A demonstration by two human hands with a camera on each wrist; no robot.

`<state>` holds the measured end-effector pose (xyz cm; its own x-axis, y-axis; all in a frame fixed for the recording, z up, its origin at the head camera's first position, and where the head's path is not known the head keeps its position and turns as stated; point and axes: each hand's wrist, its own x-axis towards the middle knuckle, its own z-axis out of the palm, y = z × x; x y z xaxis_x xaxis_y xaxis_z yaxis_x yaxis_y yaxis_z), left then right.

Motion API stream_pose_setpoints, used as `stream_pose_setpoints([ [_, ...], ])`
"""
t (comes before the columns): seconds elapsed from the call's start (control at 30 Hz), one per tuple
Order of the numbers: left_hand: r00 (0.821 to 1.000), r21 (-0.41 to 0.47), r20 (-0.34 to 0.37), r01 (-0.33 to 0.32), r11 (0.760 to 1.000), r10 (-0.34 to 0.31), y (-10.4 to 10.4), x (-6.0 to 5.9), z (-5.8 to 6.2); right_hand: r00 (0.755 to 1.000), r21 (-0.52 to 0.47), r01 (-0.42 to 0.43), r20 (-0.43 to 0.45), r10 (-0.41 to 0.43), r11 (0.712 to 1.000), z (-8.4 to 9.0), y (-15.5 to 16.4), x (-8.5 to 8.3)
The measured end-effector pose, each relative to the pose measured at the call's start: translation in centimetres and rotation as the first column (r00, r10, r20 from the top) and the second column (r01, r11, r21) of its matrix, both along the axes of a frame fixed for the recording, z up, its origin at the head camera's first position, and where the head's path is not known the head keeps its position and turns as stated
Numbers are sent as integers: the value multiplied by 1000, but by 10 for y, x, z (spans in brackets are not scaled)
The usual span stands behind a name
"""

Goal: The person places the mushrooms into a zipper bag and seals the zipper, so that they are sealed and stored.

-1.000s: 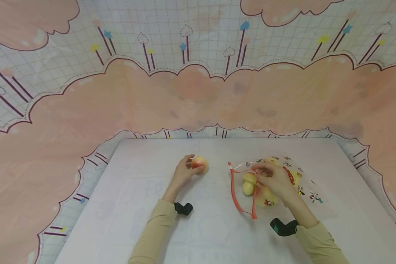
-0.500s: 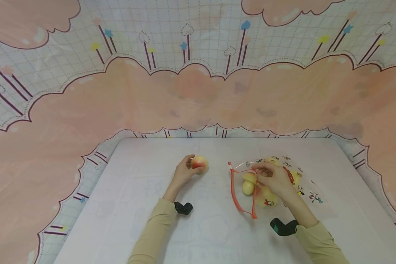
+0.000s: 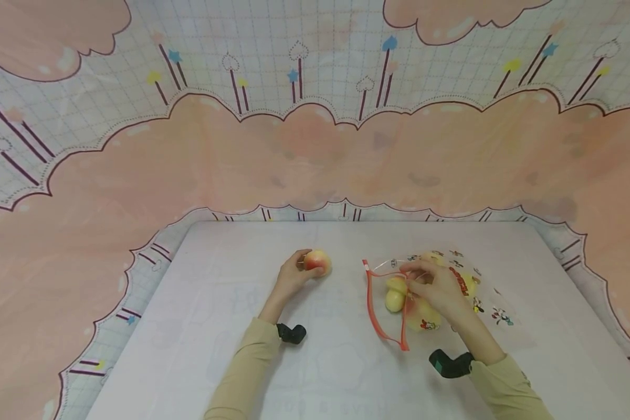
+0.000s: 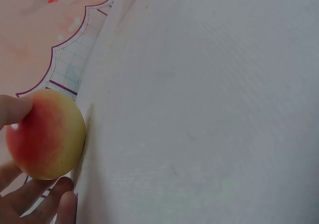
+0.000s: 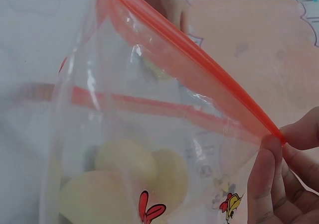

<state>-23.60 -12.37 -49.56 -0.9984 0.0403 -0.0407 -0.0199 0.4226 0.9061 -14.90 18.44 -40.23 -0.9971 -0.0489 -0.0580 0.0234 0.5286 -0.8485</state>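
At the table's middle in the head view, my left hand grips a red-and-yellow peach. The left wrist view has the peach between thumb and fingers, close to the tabletop. Right of it lies a clear zip bag with a red zip edge and printed cartoon figures. My right hand pinches that edge, and the bag's mouth gapes toward the left. Through the plastic, the right wrist view shows pale yellow rounded pieces inside; their kind is unclear. The right hand covers part of the bag.
Both hands work over a white tabletop. A patterned pink and white cloth hangs behind the table and along its sides. Black wrist cameras jut inward from both forearms.
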Motion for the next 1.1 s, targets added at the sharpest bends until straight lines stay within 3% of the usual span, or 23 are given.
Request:
stream_pose_setpoints([
  [1.1, 1000, 15, 4, -23, 1000, 23, 5, 14, 1, 1000, -5, -2, -6, 1, 1000, -1, 2, 2],
])
